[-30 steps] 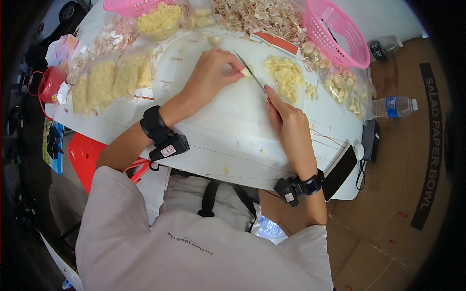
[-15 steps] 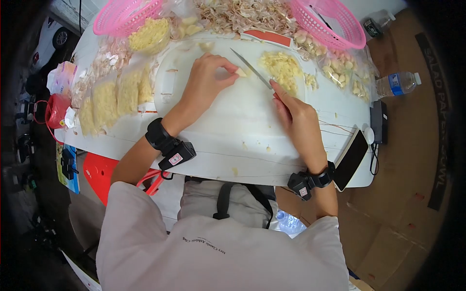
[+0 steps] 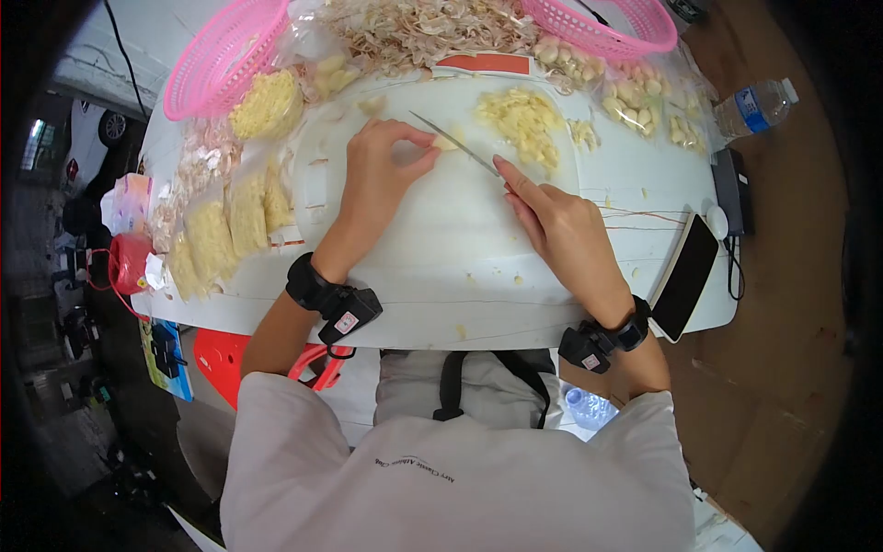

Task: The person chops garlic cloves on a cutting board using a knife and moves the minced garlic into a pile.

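My left hand [image 3: 379, 175] has thumb and index finger pinched on a pale garlic clove [image 3: 445, 143], held low over a translucent white cutting board [image 3: 432, 230]. In my right hand [image 3: 566, 221] is a knife [image 3: 460, 147], gripped by its handle, which the fingers mostly hide. Its thin blade slants up and left, passing beside the clove and close to my left fingertips. Chopped garlic [image 3: 522, 124] lies in a pile right of the blade, with a smaller heap [image 3: 583, 135] beside it. A single piece [image 3: 372, 106] rests beyond my left hand.
Pink baskets [image 3: 198, 69] [image 3: 635, 37] and garlic skins [image 3: 432, 28] line the far side. Bags of chopped garlic [image 3: 210, 235] stand left; bagged whole cloves [image 3: 635, 106] lie at the far right. A phone [image 3: 685, 276] and a water bottle [image 3: 756, 109] are on the right.
The knife blade has moved left and toward me, closer to the clove and my left fingertips. My left hand keeps its pinch. The camera view has shifted slightly.
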Motion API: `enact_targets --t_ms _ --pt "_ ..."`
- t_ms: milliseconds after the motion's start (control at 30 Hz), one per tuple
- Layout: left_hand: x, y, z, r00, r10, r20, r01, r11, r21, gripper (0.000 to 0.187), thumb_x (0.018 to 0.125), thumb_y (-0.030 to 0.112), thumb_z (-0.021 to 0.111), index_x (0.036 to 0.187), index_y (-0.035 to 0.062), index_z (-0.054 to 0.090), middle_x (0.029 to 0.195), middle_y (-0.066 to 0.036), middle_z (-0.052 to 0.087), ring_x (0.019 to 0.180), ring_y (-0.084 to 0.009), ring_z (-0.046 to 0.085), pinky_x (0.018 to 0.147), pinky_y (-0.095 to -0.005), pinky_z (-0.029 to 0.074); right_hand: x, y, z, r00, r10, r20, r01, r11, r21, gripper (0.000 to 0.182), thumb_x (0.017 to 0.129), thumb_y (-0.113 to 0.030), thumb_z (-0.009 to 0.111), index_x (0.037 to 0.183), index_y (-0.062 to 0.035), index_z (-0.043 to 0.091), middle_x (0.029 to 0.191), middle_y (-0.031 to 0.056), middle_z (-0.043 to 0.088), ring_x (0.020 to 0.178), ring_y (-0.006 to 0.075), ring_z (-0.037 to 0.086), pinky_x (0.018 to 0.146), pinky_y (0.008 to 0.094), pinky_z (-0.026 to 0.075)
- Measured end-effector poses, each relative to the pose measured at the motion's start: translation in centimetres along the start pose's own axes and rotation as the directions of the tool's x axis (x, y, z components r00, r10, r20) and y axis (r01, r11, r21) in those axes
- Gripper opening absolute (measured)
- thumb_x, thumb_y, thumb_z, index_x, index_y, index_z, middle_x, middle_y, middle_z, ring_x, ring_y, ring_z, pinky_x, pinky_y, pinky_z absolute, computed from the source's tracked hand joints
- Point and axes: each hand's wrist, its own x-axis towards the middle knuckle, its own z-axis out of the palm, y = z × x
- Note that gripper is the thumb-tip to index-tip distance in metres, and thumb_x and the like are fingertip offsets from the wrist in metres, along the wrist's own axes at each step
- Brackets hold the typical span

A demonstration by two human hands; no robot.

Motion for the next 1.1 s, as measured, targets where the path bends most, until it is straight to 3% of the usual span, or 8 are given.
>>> enact_targets --t_ms 1100 --pt "0.02 0.24 0.01 0.996 -0.087 0.0 0.087 0.996 0.031 0.016 0.077 0.011 0.08 0.09 0.0021 0.076 0.092 -0.011 0.073 0.088 -0.0218 0.069 0.083 -0.0313 0.051 -0.73 -0.44 -0.68 1.0 -0.012 0.008 0.012 0.998 -0.068 0.049 0.091 -0.016 0.064 0.139 -0.012 0.054 0.06 0.0093 0.055 0.046 0.026 0.055 0.043 0.0364 0.045"
